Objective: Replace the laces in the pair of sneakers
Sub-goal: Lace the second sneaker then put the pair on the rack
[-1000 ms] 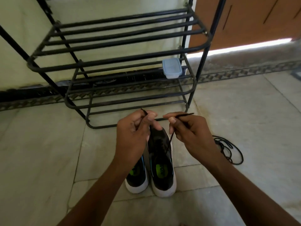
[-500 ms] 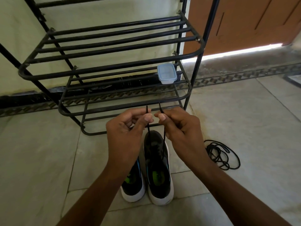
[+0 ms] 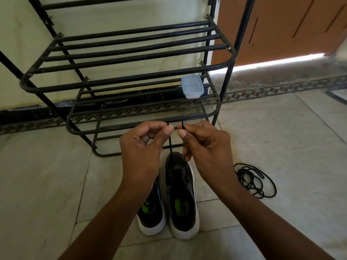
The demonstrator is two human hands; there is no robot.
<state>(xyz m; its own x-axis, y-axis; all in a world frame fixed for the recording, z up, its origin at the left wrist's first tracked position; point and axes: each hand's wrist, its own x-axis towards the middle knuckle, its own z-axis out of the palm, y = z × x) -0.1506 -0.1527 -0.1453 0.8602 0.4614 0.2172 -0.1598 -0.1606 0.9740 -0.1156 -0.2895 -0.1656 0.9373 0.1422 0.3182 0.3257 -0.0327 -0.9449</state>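
Left hand [image 3: 142,152], right hand [image 3: 204,147] pinch lace [image 3: 170,145] ends above right sneaker [image 3: 181,194].

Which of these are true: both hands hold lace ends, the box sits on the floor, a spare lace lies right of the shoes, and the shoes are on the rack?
1. Both hands hold lace ends: true. The left hand and right hand each pinch an end of the lace.
2. The box sits on the floor: false. It rests on the rack.
3. A spare lace lies right of the shoes: true.
4. The shoes are on the rack: false. They stand on the floor.
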